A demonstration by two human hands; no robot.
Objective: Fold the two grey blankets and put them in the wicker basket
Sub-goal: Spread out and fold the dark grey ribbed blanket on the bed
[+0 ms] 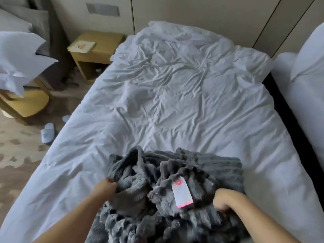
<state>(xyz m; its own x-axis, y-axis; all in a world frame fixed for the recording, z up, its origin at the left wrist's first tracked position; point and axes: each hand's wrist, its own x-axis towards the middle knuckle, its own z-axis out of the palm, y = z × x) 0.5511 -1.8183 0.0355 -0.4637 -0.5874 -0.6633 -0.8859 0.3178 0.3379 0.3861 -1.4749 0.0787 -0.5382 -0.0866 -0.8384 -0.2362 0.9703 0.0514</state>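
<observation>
The grey blankets (138, 174) lie in one crumpled, fluffy heap at the near end of the bed (175, 102), on top of its wrinkled white duvet. The pile spills over the near edge towards the person. Where one blanket ends and the other begins cannot be told. A flatter, ribbed stretch shows at the heap's far right side, while the rest is bunched into folds. A white tag (182, 193) with pink edges lies face up on the heap, between the two hands.

The left hand (107, 187) grips the heap's left edge, with its fingers curled into the fabric. The right hand (223, 199) is clenched on the fabric at the heap's right side, knuckles up, just beside the tag. Both bare forearms reach in from the bottom of the view.

To the left of the bed's far end stands a wooden nightstand (98, 57) with a thin book (82, 46) on top. Nearer on the left, white pillows (19, 55) are piled on a wooden chair (26, 104). A pale slipper (47, 132) lies on the patterned carpet (17, 151) near the bed's left side. A second white bed (306, 88) runs along the right edge, apart from the first by a dark gap.
</observation>
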